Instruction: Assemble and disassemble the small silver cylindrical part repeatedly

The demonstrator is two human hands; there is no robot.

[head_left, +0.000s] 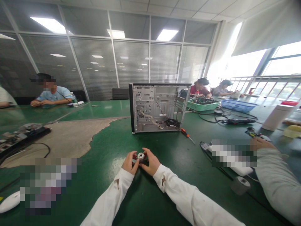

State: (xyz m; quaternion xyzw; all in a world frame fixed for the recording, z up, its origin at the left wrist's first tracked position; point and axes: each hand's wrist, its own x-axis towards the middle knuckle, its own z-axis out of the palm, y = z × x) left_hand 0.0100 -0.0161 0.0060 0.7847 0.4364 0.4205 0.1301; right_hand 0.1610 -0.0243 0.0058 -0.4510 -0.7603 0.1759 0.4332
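Between my left hand [129, 162] and my right hand [151, 161] is a small silver-grey cylinder [141, 157] with a dark opening in its top. The fingers of both hands are curled around its sides, low over the green table [113, 201]. Its exact kind cannot be made out. Beyond my hands stands an open computer case [161, 108], upright, showing its bare metal inside, loose cables and a black fan [172, 122]. An orange-and-black screwdriver [185, 132] lies by the case's lower right corner.
On the right are a white power strip [242, 168], a grey cylinder [241, 185] and a co-worker's sleeved arm [272, 175]. Green [203, 106] and blue baskets [238, 106] stand farther back near cables. Torn brown covering [70, 135] and black-based hardware [23, 138] lie left. Other people sit around the table.
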